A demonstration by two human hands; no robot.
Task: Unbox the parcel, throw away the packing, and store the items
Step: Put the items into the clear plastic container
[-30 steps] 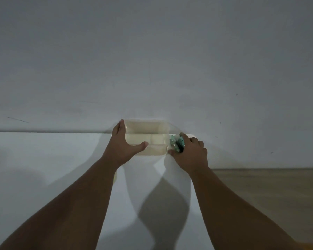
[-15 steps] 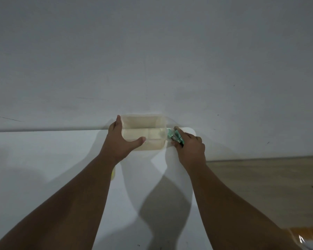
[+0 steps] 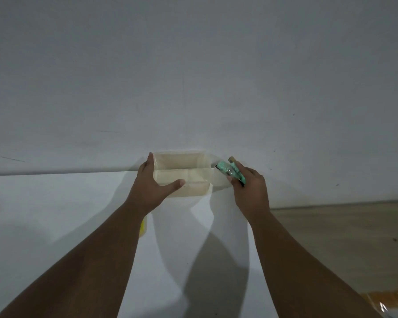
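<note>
A white worktop (image 3: pixel 55 214) meets a bare grey wall (image 3: pixel 193 76); wood floor (image 3: pixel 342 237) lies to my right. At its far edge stands a cream, translucent divided box (image 3: pixel 189 177), my left hand (image 3: pixel 149 189) gripping its near-left corner. My right hand (image 3: pixel 251 191) clasps a small green packet (image 3: pixel 230 171) just beside the box.

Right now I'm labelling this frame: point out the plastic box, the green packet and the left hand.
plastic box (image 3: pixel 194 190), head view, front wall.
green packet (image 3: pixel 225 168), head view, top end.
left hand (image 3: pixel 147 187), head view, back of hand.
</note>
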